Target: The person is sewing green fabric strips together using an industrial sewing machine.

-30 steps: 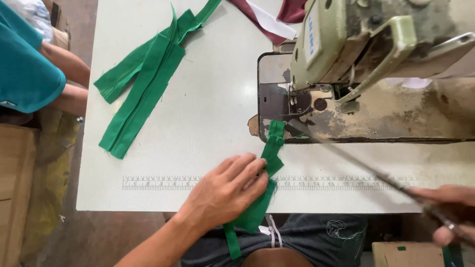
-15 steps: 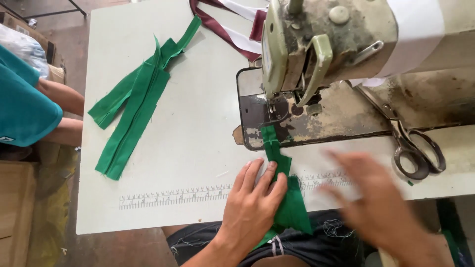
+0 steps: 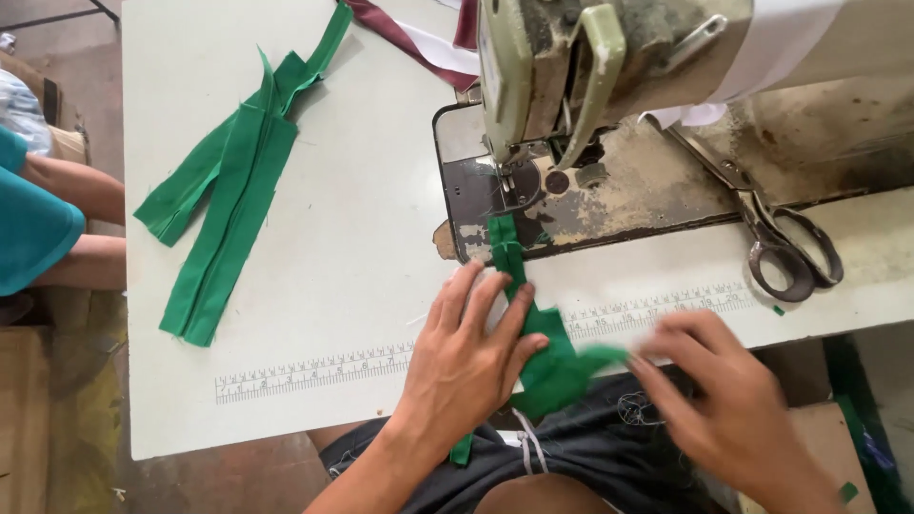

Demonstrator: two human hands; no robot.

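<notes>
Both hands work the green strip (image 3: 533,333) near the sewing machine (image 3: 609,86). Left hand (image 3: 466,357) presses it flat, fingers spread; right hand (image 3: 733,400) fingers pinch its loose end.

Left hand (image 3: 466,357): bare, no ring or glove visible to you.
Right hand (image 3: 728,400): bare, blurred.
Forearms: unsleeved.
Shorts (image 3: 581,471): dark grey, white drawstring, lower centre of frame.
</notes>
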